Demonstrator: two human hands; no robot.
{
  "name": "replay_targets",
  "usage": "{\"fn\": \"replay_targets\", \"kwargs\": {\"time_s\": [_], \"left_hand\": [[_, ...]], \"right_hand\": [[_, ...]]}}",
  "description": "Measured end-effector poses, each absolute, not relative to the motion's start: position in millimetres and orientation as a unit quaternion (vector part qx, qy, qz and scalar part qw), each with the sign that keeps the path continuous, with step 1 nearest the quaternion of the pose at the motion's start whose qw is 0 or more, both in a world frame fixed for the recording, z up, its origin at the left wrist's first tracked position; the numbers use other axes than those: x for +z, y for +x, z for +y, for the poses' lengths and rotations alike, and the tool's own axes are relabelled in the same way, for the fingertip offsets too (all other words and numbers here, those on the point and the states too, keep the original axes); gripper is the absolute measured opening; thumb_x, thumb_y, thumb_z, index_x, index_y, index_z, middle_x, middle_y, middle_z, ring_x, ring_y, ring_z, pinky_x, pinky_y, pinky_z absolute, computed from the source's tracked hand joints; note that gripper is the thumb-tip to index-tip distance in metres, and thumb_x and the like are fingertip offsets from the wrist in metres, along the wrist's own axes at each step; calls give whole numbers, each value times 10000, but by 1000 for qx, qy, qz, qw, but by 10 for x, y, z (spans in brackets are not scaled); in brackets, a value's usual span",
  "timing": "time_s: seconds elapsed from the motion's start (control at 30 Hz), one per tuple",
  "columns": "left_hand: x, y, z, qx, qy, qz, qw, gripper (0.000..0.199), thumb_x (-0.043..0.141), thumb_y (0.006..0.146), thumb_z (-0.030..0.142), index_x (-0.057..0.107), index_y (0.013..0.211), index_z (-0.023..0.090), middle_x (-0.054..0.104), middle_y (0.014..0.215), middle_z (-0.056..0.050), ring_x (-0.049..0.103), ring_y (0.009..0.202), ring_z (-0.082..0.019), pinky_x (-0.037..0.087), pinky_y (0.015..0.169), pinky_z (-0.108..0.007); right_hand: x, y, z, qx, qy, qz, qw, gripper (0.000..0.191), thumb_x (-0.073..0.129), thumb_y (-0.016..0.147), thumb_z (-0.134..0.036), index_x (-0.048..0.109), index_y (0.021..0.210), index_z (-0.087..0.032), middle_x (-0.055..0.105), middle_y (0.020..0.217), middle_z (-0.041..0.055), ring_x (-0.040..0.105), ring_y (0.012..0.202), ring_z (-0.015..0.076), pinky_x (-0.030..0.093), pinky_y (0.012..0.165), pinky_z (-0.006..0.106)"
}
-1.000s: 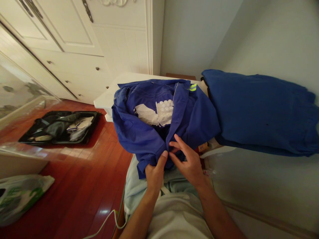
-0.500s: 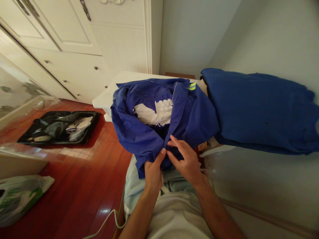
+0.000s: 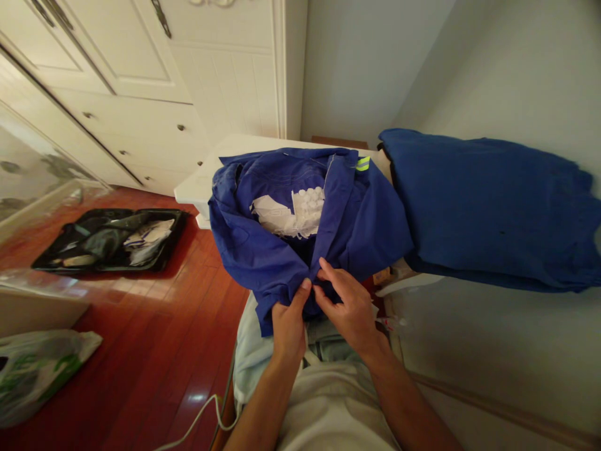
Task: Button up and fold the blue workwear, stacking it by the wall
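Blue jacket (image 3: 375,207) is lying on the white table (image 3: 206,169), bunched up and hiding most of the top from us. It's a strong royal blue, kinda creased, collar spread wide at the table's far side, with pale stitching and a neon yellow tab (image 3: 362,164) with a grey stripe toward the table's right. Inside the neck opening, over the table, we've got white packing (image 3: 272,215) and a white bumpy pack (image 3: 308,202) touching it. Our left hand (image 3: 290,326), at the table's near side, is pinching the jacket's front edge, thumb on top and fingers tucked under the cloth. Our right hand (image 3: 345,307) is just beside it, index finger and thumb bent in at that same edge; we can't tell if they're gripping fabric. Edges-wise, the table's left corner pokes out past the jacket, and the near hem reaches over pale cloth (image 3: 244,354) at the table's near side. Most of our elbow room is left of the table, where reddish wood floor (image 3: 178,332) runs over to an open black suitcase (image 3: 174,247). Right of the table it's tight: a dark blue cloth pile (image 3: 493,210) butts against the jacket.
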State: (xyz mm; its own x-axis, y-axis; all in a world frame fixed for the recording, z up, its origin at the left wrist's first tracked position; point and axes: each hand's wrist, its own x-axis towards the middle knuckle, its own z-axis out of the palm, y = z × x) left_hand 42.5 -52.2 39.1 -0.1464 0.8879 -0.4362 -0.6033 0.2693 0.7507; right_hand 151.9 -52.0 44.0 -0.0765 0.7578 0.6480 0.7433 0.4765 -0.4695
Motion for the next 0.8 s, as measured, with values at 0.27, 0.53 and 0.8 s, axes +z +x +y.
{"fn": "replay_targets", "kwargs": {"time_s": [0.27,0.53,0.8], "left_hand": [[265,410,-579,568,281,520,572,349,757,814,439,747,1014,153,760,1087,-81,698,1057,-229,495,1043,-360],[297,408,-585,564,300,566,521,305,743,821,412,763,972,148,766,1053,-80,712,1006,-227,537,969,-337],[293,393,-609,565,316,573,503,335,814,740,381,771,985,157,775,1019,-72,717,985,-231,542,962,-349]], "right_hand": [[441,1515,-519,-18,-499,-741,450,621,518,931,-87,417,1528,-227,703,990,65,674,912,163,583,872,310],[442,1506,-533,28,-506,-729,460,632,517,919,-65,445,1513,-267,698,996,47,674,933,157,568,900,290],[462,1519,-543,35,-502,-730,463,515,553,943,-104,522,1440,-233,697,932,44,676,887,148,573,866,280]]}}
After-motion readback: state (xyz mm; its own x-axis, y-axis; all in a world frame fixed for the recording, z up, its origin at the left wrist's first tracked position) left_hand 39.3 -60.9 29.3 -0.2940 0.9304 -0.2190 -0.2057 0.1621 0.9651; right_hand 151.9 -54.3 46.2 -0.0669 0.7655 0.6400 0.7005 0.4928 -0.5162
